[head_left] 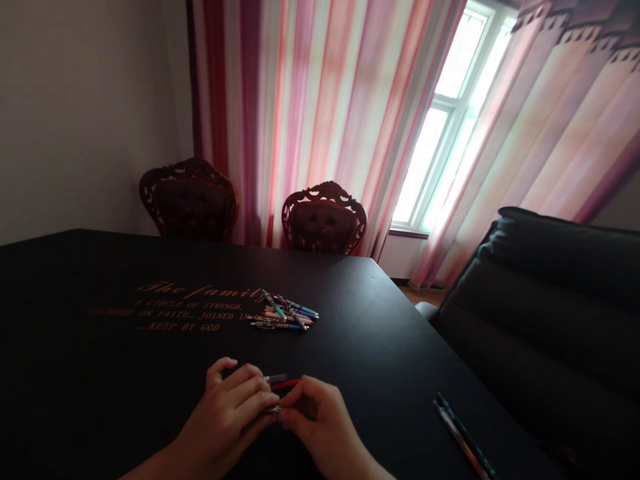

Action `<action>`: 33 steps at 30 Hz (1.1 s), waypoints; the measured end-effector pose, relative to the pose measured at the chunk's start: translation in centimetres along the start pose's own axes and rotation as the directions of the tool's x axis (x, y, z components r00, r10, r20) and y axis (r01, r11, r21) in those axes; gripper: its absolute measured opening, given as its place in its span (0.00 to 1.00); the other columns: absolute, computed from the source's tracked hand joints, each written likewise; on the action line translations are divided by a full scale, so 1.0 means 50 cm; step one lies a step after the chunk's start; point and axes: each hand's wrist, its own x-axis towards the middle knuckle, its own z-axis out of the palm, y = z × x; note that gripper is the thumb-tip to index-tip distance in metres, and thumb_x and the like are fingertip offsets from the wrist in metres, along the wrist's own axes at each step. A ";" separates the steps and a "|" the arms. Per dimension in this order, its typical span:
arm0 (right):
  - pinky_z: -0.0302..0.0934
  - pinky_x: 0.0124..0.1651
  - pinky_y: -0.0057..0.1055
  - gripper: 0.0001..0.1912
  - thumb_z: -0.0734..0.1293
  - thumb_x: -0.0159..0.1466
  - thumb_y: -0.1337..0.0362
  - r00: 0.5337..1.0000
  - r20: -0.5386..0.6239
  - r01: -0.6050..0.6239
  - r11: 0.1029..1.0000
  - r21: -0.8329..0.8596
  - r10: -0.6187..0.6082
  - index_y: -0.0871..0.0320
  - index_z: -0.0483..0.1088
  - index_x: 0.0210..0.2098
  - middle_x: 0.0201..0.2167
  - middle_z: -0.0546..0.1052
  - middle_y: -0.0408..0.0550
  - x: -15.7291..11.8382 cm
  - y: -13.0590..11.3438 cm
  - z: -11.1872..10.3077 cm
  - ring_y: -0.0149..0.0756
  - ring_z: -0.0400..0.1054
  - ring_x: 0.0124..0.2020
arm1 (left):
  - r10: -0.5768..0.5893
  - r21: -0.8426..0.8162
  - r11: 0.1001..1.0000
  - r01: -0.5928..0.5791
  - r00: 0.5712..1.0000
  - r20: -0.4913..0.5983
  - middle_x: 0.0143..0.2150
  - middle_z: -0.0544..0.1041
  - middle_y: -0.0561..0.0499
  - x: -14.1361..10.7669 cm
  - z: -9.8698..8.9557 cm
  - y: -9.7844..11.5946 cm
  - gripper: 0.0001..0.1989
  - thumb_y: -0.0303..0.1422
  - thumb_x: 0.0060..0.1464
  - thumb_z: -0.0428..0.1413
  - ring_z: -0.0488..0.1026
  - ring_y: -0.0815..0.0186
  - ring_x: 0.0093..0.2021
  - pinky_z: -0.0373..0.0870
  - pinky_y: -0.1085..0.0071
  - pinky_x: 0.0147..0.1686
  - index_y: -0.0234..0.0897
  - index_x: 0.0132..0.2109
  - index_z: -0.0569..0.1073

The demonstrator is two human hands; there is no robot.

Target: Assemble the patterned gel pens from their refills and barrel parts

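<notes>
Near the front of the black table, my left hand (233, 403) has its fingers curled around small slim parts, with the thumb or outer finger raised apart. Close beside it, my right hand (323, 413) pinches at a small silvery piece (273, 409) between the two hands. A thin red part (285, 385) runs from the left fingers to behind the right fingertips. Just above it a short grey part (277, 378) sticks out by the left fingers. These parts look like pieces of a pen, but the fingers hide most of them.
A pile of several pens (285, 313) lies farther back on the black table (350, 293), beside printed lettering. Two slim pens (463, 433) lie at the right edge. Carved chairs (325, 223) stand behind, and a black leather seat (555, 320) is at the right.
</notes>
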 end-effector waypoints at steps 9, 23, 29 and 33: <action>0.60 0.31 0.24 0.14 0.77 0.52 0.59 0.992 -0.032 -0.103 0.930 0.352 0.122 0.61 0.74 0.30 0.24 0.77 0.45 0.017 -0.018 -0.037 0.28 0.68 0.25 | -0.116 0.044 0.992 0.118 0.992 -0.059 0.44 0.79 0.53 -0.014 0.009 -0.024 0.12 0.40 0.58 0.59 0.73 0.59 0.47 0.49 0.60 0.52 0.46 0.48 0.72; 0.62 0.32 0.21 0.12 0.78 0.51 0.64 0.971 -0.100 -0.118 0.800 0.588 0.217 0.60 0.73 0.28 0.25 0.78 0.46 0.049 -0.028 -0.154 0.27 0.70 0.26 | -0.259 0.039 0.966 0.256 0.946 0.194 0.49 0.74 0.52 -0.009 0.016 -0.051 0.05 0.30 0.56 0.56 0.68 0.55 0.54 0.53 0.55 0.51 0.46 0.38 0.73; 0.64 0.35 0.23 0.17 0.79 0.49 0.62 0.974 -0.099 -0.123 0.844 0.522 0.203 0.63 0.78 0.36 0.28 0.80 0.50 0.053 -0.029 -0.166 0.28 0.71 0.28 | -0.218 0.037 0.976 0.215 0.967 0.131 0.43 0.75 0.53 -0.004 0.017 -0.027 0.06 0.26 0.53 0.56 0.71 0.59 0.46 0.55 0.59 0.49 0.44 0.35 0.72; 0.64 0.34 0.23 0.18 0.80 0.47 0.62 0.964 -0.129 -0.128 0.834 0.536 0.231 0.64 0.79 0.35 0.27 0.80 0.51 0.057 -0.025 -0.170 0.28 0.71 0.27 | -0.218 0.032 0.976 0.215 0.971 0.102 0.42 0.76 0.54 -0.007 0.023 -0.020 0.05 0.29 0.51 0.60 0.71 0.60 0.44 0.56 0.61 0.47 0.45 0.35 0.72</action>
